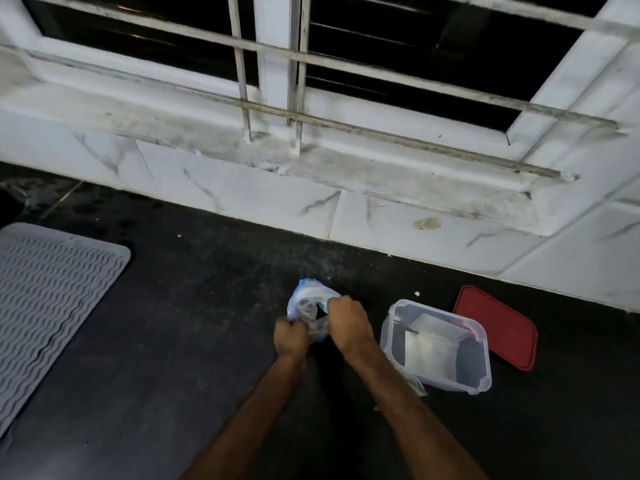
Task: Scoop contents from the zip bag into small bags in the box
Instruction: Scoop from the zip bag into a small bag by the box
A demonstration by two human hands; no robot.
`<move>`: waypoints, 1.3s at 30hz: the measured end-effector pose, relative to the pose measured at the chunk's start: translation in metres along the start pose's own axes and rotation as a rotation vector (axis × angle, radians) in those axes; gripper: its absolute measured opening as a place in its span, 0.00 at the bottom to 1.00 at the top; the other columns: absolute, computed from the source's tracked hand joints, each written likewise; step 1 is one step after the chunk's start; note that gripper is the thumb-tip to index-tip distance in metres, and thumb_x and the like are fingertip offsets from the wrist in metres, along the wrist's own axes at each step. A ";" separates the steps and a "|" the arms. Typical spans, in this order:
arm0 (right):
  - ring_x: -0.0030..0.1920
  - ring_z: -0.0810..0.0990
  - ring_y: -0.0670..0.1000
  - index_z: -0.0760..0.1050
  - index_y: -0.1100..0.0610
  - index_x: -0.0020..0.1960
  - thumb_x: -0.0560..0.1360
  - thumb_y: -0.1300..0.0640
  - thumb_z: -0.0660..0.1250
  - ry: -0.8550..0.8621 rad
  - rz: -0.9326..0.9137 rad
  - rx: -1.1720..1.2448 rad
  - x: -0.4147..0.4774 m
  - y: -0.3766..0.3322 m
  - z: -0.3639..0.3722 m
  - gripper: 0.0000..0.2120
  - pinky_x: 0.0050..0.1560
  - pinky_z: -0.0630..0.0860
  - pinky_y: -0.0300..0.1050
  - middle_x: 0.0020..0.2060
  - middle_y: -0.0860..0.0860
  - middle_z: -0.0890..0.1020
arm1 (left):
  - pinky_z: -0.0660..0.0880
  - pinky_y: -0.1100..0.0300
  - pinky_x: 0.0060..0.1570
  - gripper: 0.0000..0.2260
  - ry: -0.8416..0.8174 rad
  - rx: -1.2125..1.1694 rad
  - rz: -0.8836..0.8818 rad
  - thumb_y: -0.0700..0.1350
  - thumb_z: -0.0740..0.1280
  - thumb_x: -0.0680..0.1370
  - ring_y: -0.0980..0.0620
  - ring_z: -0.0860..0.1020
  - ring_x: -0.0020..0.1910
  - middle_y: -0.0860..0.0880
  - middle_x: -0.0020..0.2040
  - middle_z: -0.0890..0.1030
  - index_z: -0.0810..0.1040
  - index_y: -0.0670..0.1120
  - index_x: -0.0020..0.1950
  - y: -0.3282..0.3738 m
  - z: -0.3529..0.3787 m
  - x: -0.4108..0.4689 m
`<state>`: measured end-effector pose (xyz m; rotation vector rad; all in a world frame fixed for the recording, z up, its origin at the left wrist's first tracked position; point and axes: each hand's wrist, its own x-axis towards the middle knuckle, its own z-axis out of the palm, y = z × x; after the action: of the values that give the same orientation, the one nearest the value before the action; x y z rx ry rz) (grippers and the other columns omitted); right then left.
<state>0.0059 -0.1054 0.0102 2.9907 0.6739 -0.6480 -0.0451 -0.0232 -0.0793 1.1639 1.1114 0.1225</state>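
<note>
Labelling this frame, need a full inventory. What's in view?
zip bag: 1, clear with blue edge, crumpled, on the counter left of the box
box: 1, clear plastic, open, right of the hands
small bags: count unclear, pale, inside the box
lid: 1, red, flat on the counter, right of the box
mat: 1, grey, ridged, far left
counter: 1, black, under everything
wall tiles: white, marbled, behind the counter
window bars: white, grimy, top
hands: 2, bare; left hand and right hand both grip the zip bag
</note>
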 end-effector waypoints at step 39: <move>0.46 0.83 0.52 0.82 0.57 0.49 0.77 0.53 0.65 0.048 0.296 0.618 -0.004 0.012 0.061 0.10 0.45 0.80 0.48 0.44 0.53 0.85 | 0.80 0.55 0.42 0.15 -0.173 0.124 0.272 0.34 0.72 0.73 0.49 0.80 0.46 0.45 0.49 0.80 0.71 0.40 0.56 0.008 -0.012 0.007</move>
<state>-0.0162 -0.1239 -0.0448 3.5562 0.0059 -0.9007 -0.0471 -0.0075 -0.0766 1.4067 0.8144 0.1615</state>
